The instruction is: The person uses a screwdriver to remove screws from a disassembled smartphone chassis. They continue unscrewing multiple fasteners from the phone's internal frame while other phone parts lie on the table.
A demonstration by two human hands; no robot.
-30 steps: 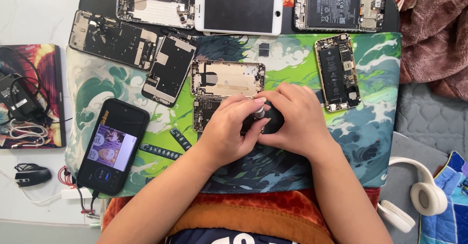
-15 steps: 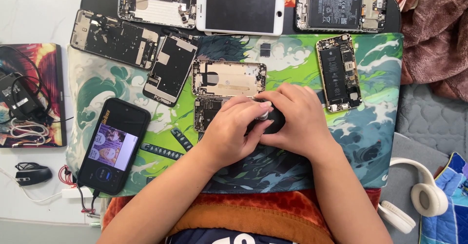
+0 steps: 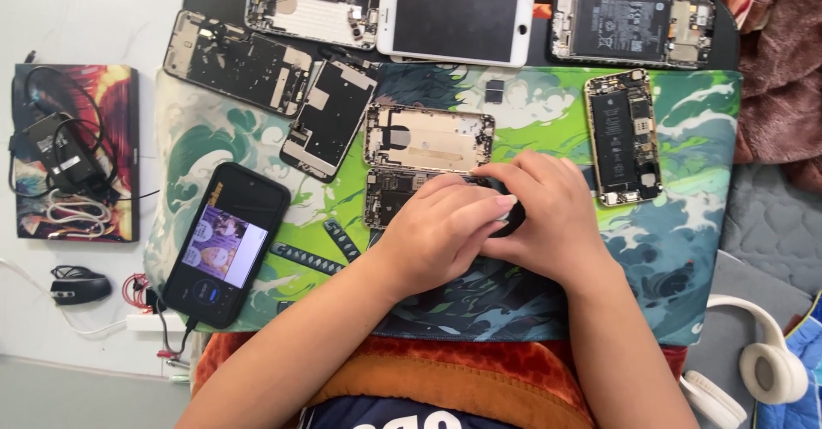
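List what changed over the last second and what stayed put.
Little changed. Both hands remain closed over a small dark object at the mat's middle; the left hand has slid slightly right, its fingers now covering more of the object, while the right hand barely shifted. Nothing was picked up or let go. The opened phones, the white phone and the lit phone stayed in place.
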